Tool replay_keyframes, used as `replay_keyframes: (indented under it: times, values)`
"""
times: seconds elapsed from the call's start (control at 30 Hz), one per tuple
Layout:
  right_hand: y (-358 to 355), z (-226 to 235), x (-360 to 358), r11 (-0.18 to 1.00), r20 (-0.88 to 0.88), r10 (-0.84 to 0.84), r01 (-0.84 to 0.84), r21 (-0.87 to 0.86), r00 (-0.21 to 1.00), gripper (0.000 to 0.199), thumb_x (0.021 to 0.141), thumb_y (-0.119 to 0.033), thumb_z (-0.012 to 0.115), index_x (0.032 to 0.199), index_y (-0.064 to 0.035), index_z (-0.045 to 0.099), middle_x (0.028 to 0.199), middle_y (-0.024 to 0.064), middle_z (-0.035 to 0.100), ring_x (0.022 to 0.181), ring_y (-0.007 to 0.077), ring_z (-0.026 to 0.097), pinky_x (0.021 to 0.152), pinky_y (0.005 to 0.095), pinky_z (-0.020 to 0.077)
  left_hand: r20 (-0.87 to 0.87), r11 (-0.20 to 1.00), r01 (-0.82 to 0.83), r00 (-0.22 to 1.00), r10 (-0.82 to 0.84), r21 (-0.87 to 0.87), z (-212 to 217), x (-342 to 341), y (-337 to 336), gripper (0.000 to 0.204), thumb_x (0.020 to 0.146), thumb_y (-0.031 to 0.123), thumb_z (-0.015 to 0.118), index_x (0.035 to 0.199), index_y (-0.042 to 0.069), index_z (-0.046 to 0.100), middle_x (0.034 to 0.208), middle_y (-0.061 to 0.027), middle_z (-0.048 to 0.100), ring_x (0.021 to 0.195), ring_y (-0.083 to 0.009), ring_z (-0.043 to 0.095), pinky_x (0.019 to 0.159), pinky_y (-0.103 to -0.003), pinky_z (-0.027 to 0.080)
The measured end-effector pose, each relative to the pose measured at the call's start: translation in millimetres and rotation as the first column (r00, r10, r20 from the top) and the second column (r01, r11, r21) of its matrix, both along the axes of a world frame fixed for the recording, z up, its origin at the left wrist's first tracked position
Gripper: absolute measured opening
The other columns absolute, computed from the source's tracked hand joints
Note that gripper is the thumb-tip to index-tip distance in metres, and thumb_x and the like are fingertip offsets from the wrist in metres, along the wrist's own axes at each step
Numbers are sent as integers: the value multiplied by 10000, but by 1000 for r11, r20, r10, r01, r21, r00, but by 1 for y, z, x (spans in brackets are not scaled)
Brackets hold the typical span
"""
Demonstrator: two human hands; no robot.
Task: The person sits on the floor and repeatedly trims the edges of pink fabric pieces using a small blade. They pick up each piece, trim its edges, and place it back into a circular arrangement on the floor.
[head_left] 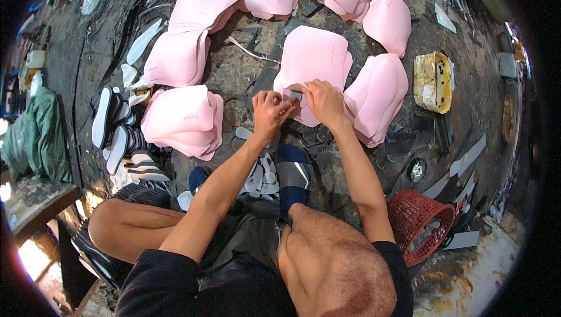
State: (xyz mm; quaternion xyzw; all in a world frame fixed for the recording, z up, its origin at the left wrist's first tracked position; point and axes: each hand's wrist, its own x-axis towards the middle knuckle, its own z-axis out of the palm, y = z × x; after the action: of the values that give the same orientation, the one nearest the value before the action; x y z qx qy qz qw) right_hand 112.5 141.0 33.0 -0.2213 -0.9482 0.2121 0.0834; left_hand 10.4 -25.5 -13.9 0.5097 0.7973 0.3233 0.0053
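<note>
A stack of pink shoe-upper-like sheets (314,54) lies on the floor in front of me. At its near edge my right hand (325,104) pinches a small pale flap (297,87); whether it belongs to the top sheet I cannot tell. Beside it, my left hand (272,111) is closed, fingertips together, against a small dark grey piece (296,95). What lies between those fingertips is too small to make out. Small pale oval pieces (266,179) rest in a heap below my hands, next to my socked foot (294,173).
More pink stacks (181,119) form an arc around the middle one. At left, striped soles (125,141) are piled. To the right stand a glue-stained yellow tub (433,82), a small round dish (416,171) and a tipped red basket (419,226). Dark scraps litter the floor.
</note>
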Motion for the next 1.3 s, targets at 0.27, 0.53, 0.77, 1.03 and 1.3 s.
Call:
replay_keyframes:
  times: [0.27,0.53,0.77,1.03,1.3]
  values:
    - [-23,6,18,967,53,148,-156,201,987,114,806,-164,649,880,-83,680,1003,74,637,959,268,648,693,428,552,-102,995,3,995,-13,-101,8,13,-12,258,785,278,731,1020,171,710,1019,-72,567,1036,-305,526,927,-475,390]
    - [-12,5,4,978,243,151,-181,108,958,102,806,-168,642,856,-86,679,902,69,649,847,276,668,661,455,545,-102,997,-46,994,39,-67,13,19,-8,245,778,259,748,987,150,683,1019,-86,569,1042,-303,529,913,-471,403]
    - [50,11,-14,835,379,498,-313,-453,780,299,829,-282,715,1037,-68,710,1102,92,664,1003,311,639,799,417,513,35,1000,-8,999,9,-18,27,13,0,420,848,355,713,1209,156,635,1213,-107,546,1165,-352,493,986,-510,388]
    - [168,-38,-25,944,119,-313,295,146,942,623,783,-246,769,1323,-69,512,1241,207,621,1105,393,623,941,451,485,-93,944,102,986,-137,-314,34,12,13,476,861,443,679,1248,171,627,1370,-100,478,1249,-369,440,1061,-521,348]
    - [90,101,4,504,-280,-481,2,-864,831,721,818,-8,698,1455,-48,365,1083,121,680,830,166,681,693,274,554,866,954,-242,498,-34,176,53,-12,28,664,818,211,795,1374,20,486,1249,-146,610,1205,-288,545,1035,-449,438]
